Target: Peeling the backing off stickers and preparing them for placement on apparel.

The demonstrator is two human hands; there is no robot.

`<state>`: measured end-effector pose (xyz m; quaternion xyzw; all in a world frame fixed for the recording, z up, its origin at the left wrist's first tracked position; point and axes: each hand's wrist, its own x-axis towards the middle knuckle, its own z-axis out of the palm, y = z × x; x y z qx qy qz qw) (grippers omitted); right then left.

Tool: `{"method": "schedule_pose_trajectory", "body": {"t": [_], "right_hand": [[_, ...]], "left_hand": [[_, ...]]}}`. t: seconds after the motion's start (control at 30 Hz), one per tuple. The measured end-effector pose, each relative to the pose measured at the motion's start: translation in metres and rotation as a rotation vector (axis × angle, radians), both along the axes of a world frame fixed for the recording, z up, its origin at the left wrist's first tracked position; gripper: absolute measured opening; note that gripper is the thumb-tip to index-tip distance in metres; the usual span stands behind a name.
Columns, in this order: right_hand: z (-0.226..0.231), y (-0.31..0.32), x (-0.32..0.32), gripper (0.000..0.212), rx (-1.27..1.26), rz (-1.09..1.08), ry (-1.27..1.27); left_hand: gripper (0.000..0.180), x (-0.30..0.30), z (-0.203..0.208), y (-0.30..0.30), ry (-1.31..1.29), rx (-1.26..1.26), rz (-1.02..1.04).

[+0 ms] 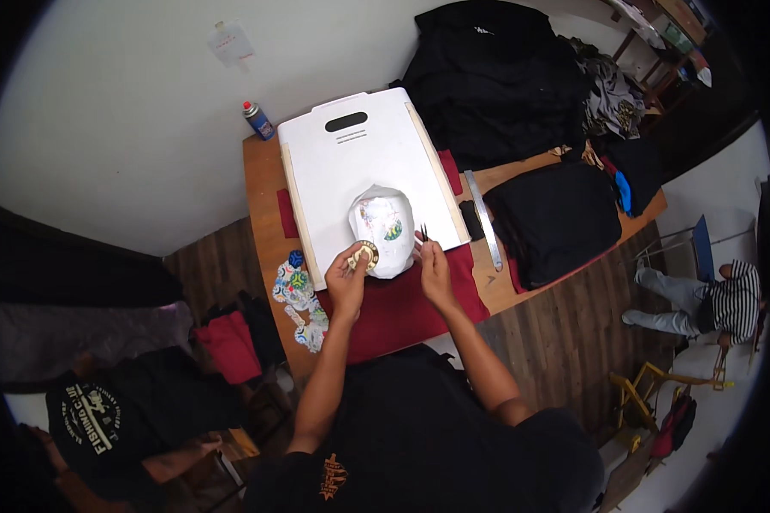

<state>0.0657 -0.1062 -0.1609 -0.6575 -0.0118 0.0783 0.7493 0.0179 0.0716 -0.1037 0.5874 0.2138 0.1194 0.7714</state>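
My left hand (pixel 346 280) pinches a round gold and dark badge-like patch (pixel 367 256) by its edge, over the near left side of a white crumpled bag or sheet (pixel 385 258). Coloured printed or stitched shapes show on that white piece, among them a green round one (pixel 393 232). Closed around a small dark two-pronged tool (pixel 425 232), my right hand (pixel 435 272) is at the sheet's right edge; its prongs point away from me, and whether it is tweezers or snips I cannot tell. Beneath lies a large white board (pixel 321 184) with a handle slot.
Several colourful round patches (pixel 297 291) lie at the table's left edge. A spray can (pixel 257 120) stands at the far left. Right of the board are a metal ruler (pixel 484 221) and folded black garments (pixel 556 222). Other people sit at lower left and stand at right (pixel 731 299).
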Motion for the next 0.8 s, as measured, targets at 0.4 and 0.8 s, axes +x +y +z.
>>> {"method": "schedule_pose_trajectory", "body": {"t": [0.4,0.8], "right_hand": [[0.007,-0.018,0.036,0.044,0.412,-0.175,0.365],[0.023,-0.014,0.051,0.043,0.314,-0.166,0.203]], "left_hand": [[0.030,-0.015,0.005,0.014,0.039,0.197,-0.025],[0.026,0.020,0.002,0.028,-0.023,0.240,0.096]]}}
